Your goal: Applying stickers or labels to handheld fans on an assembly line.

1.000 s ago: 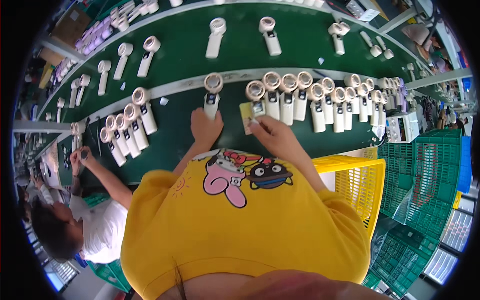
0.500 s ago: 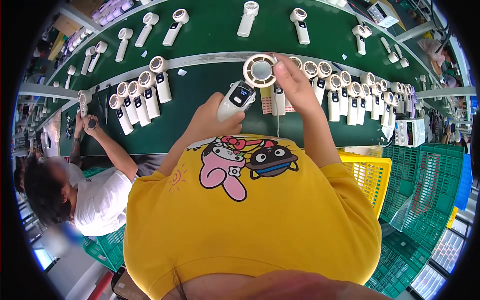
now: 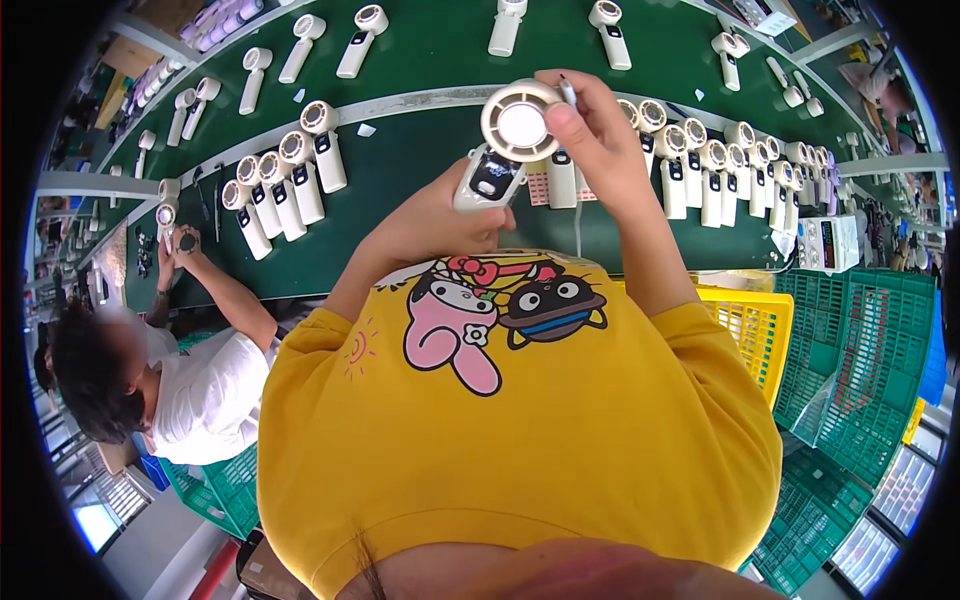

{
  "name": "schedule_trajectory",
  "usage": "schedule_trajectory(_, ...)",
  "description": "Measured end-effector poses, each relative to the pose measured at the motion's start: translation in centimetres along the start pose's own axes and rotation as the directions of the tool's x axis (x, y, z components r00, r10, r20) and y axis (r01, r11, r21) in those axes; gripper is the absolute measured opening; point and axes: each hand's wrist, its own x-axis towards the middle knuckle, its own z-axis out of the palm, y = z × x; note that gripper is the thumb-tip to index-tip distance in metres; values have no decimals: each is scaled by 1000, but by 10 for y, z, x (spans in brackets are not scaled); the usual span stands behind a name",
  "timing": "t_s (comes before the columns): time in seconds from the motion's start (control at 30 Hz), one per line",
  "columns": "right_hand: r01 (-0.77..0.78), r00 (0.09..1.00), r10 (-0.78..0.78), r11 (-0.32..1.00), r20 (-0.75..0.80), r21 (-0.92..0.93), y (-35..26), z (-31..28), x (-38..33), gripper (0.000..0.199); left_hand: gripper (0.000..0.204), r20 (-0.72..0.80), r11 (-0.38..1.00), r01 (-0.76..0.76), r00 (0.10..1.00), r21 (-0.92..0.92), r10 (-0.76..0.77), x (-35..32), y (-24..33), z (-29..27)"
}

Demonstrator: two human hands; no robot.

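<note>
The lower end of the hand fan [image 3: 512, 151] is covered by the left hand [image 3: 440, 216], and the marks on the fan's dark panel [image 3: 490, 180] are too blurred to be read. Most of a slim stick [image 3: 568, 93] is hidden by the right hand [image 3: 602, 138], so its kind cannot be told. The head of another fan [image 3: 562, 183] behind is blocked from sight, and the sticker sheet [image 3: 539, 188] is partly covered. Part of the yellow basket [image 3: 768, 303] is hidden by the sleeve [image 3: 715, 345]. A far fan [image 3: 504, 35] is cut off by the top edge.

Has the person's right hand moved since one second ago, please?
Yes. Judged against the grey rail on the bench, the right hand has moved upward in the view, away from the person's body.
</note>
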Motion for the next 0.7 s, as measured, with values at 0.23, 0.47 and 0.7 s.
schedule_trajectory(0.23,-133,983,143,987,113,-91,-10,21,-17,42,49,-359,669,-728,671,-151,649,-44,40,-66)
schedule_trajectory(0.47,-307,937,342,900,65,-311,9,27,-33,37,32,-93,168,-973,154,161,984,-138,88,-39)
schedule_trajectory(0.7,-375,877,472,790,91,-485,8,38,-25,28,40,-186,264,-945,229,192,955,-154,110,-49)
